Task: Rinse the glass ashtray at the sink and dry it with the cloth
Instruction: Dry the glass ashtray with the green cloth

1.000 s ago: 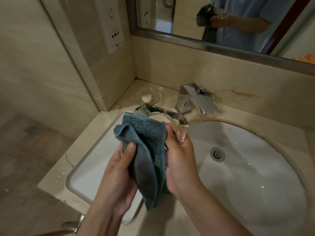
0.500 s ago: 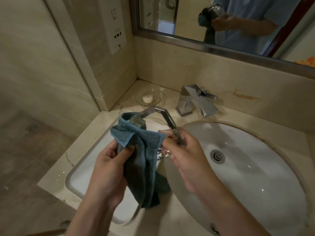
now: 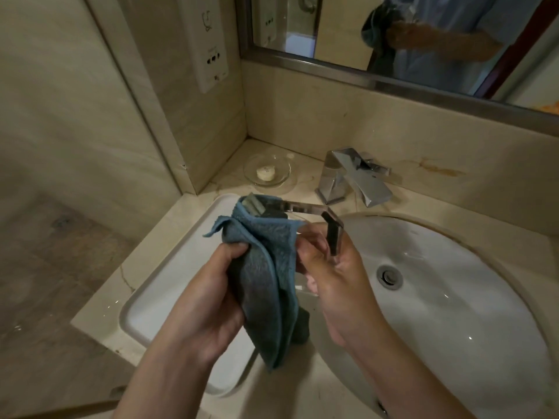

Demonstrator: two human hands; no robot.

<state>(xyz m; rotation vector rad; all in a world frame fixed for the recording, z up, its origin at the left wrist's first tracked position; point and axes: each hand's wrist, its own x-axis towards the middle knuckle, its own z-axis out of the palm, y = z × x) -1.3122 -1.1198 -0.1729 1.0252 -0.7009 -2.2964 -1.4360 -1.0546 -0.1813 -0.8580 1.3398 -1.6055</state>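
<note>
Glass ashtray (image 3: 314,213) held up on edge, just left of sink (image 3: 453,352) rim, above counter (image 3: 320,385). Right hand (image 3: 329,273) pinches its near-right corner; left hand (image 3: 211,285) clutches blue cloth (image 3: 266,267) wrapped over far-left corner. Drying step, looks underway. Best: firm pinch, wet glass slick, work cloth round each face. White tray (image 3: 169,285) left of sink, faucet (image 3: 354,176) behind; open room over basin.

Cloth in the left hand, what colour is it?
The cloth is blue-grey, a plain terry weave with no pattern; the head view shows it.
</note>
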